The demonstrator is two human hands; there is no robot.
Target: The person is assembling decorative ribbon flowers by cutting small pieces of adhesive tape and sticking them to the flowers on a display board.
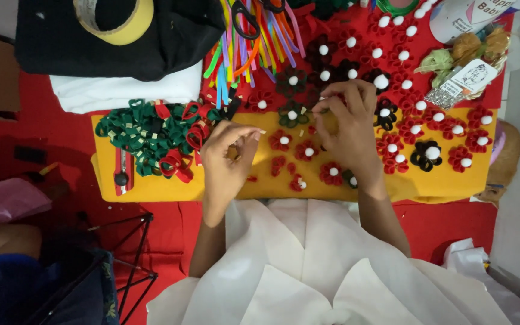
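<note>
White folded fabric [332, 271] is lying closest to the viewer, just below the yellow board [151, 186] that is carrying the craft pieces. Above the board's near edge, the left hand [227, 159] is curling its fingers loosely toward the thumb; whether it is pinching anything I cannot tell. Over the board's middle, the right hand [347, 129] is bending its fingers down onto a dark felt flower [292, 113] with a white pompom, seemingly touching it at the board's far edge. Red felt flowers [305, 150] are lying between the two hands. At the board's left end, a heap of green and red felt loops [151, 135] is resting beside a red utility knife [121, 171]. Coloured pipe cleaners [248, 48] are fanning out beyond the board's far edge.
</note>
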